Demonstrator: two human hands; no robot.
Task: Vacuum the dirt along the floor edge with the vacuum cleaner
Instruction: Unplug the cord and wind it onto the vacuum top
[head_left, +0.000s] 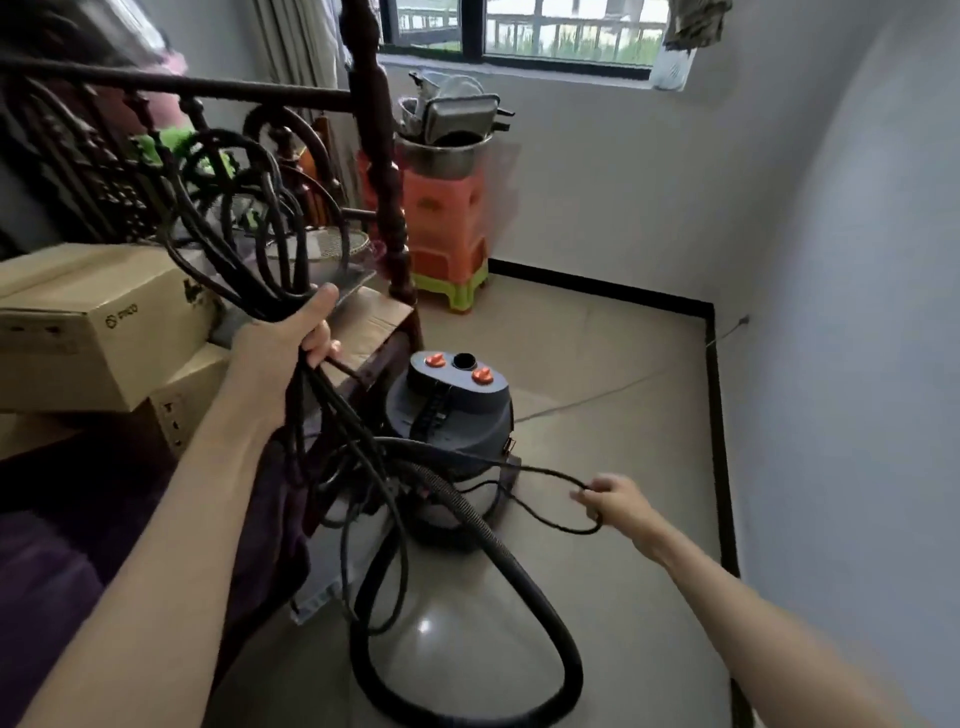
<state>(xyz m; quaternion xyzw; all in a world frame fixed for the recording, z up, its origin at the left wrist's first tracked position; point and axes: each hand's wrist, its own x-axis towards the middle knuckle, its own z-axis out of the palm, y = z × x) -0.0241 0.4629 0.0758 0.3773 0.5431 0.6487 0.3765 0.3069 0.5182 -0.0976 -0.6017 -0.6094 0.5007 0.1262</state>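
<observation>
Vacuum cleaner (452, 410) sits on the floor (613, 364) at frame centre, grey drum body w/ two orange knobs and a dark round port on its lid. It stands just beside the dark wooden bed post (387, 171), which rises at 12 o'clock from it. Ribbed black hose (524, 566) leaves the front of the body and loops wide toward 6 o'clock across the tiles.

Left hand (283, 353), at 9 o'clock from the vac, grips a bunch of coiled black cord (249, 208); thumb on top, fingers curled round the strands, coils standing up above the hand. Right hand (615, 501), at 4 o'clock from the vac, pinches one thin loop of the same cord, fingers curled on it, low over the floor.

Floor is pale beige tile, glossy, w/ a light spot reflected near 6 o'clock. Black skirting (719, 415) runs along the wall base at 1–4 o'clock, meeting in a corner. Walls white. Window (519, 31) w/ dark frame at 12 o'clock. Stacked orange-and-green plastic stools (449, 228) under it carry a metal pot w/ pans. Cardboard boxes (98, 322) lie at 9 o'clock.
</observation>
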